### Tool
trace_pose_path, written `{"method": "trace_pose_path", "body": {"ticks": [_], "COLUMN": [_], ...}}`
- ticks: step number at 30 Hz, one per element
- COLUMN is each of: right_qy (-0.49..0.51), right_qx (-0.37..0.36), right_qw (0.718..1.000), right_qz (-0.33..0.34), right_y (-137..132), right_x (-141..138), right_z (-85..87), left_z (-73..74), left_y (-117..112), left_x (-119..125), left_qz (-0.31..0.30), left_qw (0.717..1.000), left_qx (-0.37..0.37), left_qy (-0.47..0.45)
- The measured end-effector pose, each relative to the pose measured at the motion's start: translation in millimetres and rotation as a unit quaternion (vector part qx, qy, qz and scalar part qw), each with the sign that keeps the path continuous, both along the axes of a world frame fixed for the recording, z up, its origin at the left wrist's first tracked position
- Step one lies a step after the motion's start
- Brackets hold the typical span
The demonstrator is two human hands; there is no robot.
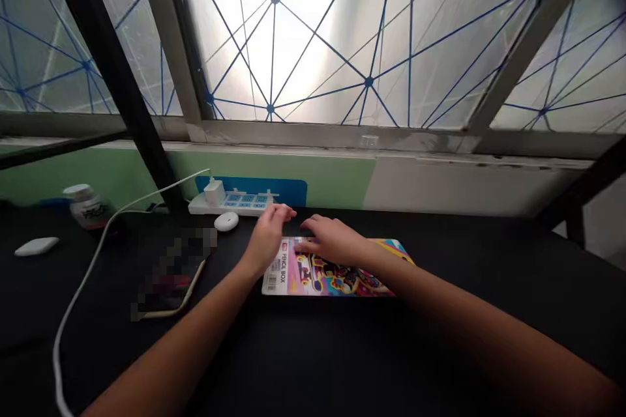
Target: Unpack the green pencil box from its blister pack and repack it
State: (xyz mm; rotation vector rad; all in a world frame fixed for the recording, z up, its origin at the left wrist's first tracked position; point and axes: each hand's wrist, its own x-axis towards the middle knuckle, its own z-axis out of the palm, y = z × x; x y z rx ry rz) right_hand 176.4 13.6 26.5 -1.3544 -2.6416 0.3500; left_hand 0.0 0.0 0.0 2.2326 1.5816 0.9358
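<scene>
Multicoloured printed card or plastic, it cannot be told which, makes up the face of the flat oblong pencil box, which is laid on the black tabletop directly before the person. With the box taken as the clock's centre and the window at twelve, a white label reading "PENCIL BOX" is shown at its nine o'clock end. The left hand is held at the box's ten o'clock corner, its fingers bent and bunched narrowly; whether anything small is pinched there cannot be told. The right hand is held over the upper edge, its fingers loosely parted, with no object seen in its grasp. Whether the box is touched by either hand is unclear.

Toward ten o'clock, a long white power strip is set against the wall, with a small round white disc just beside it. At nine, a dark flat object with a pale rim is partly blurred out.

For good handling, the box is probably best steadied flat by one palm while fine work is left to the other's fingertips; the printed face should be pressed only lightly, and both wrists kept low.
</scene>
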Motion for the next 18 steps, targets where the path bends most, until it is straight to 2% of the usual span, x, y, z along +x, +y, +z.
{"method": "trace_pose_path", "body": {"ticks": [5,10,12,15,18], "right_qy": [-0.002,0.04,0.045,0.05,0.027], "right_qx": [-0.016,-0.052,-0.005,0.14,0.248], "right_qw": [0.999,0.995,0.995,0.985,0.966], "right_qz": [-0.03,-0.08,-0.091,-0.089,-0.061], "right_y": [-10,-20,-23,-32,-45], "right_x": [63,116,122,119,110], "right_z": [-3.4,-2.4,0.3,5.2,8.2], "left_z": [-0.6,5.0,11.2,24.7,35.2], "left_y": [-15,-20,-21,-26,-34], "left_x": [2,4,4,4,5], "left_qz": [-0.065,-0.078,-0.077,-0.063,-0.068], "left_qw": [0.995,0.989,0.982,0.956,0.939], "left_qx": [-0.002,0.027,0.09,0.202,0.248], "left_qy": [0.073,0.12,0.148,0.201,0.226]}}
